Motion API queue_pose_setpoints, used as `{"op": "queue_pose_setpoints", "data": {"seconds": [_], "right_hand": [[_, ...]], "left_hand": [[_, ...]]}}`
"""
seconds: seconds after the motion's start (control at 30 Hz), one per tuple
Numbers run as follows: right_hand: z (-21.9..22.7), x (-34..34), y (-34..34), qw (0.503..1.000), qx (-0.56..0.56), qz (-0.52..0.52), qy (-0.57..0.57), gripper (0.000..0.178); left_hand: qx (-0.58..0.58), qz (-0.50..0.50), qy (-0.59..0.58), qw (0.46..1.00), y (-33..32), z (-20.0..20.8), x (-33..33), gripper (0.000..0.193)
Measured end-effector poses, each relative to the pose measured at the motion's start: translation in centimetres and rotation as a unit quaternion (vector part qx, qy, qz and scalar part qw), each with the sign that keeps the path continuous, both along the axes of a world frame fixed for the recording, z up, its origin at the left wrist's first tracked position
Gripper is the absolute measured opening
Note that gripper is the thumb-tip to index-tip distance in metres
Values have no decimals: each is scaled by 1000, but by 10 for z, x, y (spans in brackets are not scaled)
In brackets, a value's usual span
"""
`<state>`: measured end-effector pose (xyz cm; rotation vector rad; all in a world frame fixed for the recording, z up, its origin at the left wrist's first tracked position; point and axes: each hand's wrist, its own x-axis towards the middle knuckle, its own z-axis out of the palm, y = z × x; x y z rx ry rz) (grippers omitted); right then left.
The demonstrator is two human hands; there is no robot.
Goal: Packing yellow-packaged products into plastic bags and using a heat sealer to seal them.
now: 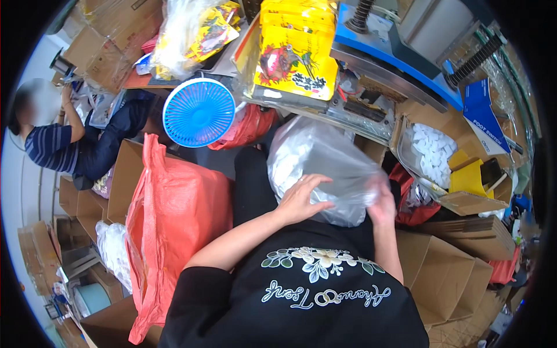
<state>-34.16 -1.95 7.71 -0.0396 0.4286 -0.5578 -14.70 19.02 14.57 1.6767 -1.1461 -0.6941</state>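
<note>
A large clear plastic bag (342, 168) lies across my lap, with white contents (286, 165) bunched in its left part. My left hand (301, 200) rests against the near side of the bag, thumb and fingers spread apart. At the bag's right end, my right hand (381, 203) is closed on the plastic, which stretches toward it; motion blurs those fingertips. A big red woven sack (174, 209) stands to the left of my left forearm.
A blue round fan (199, 112) stands ahead on the left. Yellow printed packets (299, 55) sit on the bench beside a blue-framed machine (394, 49). At right, a carton holds a bag of small white pieces (430, 152). Another person (55, 139) sits far left. Open cardboard boxes (444, 275) stand at lower right.
</note>
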Motion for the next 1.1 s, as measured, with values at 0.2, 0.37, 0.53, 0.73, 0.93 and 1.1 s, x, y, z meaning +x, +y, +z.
{"op": "queue_pose_setpoints", "data": {"seconds": [0.2, 0.37, 0.53, 0.73, 0.93, 1.1], "right_hand": [[5, -93, -38, 984, 34, -162, -64, 22], [30, -98, -21, 925, -181, -216, 253, 25], [88, -65, 37, 372, -736, -283, 491, 37], [100, -6, 59, 265, -891, 175, 325, 52], [87, -13, 28, 305, -867, 11, 394, 26], [113, -34, 12, 391, -786, -131, 460, 18]], "left_hand": [[44, -153, -250, 955, -3, -57, -13, 61], [61, -146, -281, 947, -12, -71, -20, 40], [-67, -126, -243, 960, -12, -62, -24, 30], [98, -114, -38, 988, -25, -8, -27, 15], [-21, -76, -13, 997, -33, 65, 28, 17], [52, -105, -151, 982, -11, 74, 32, 28]]}}
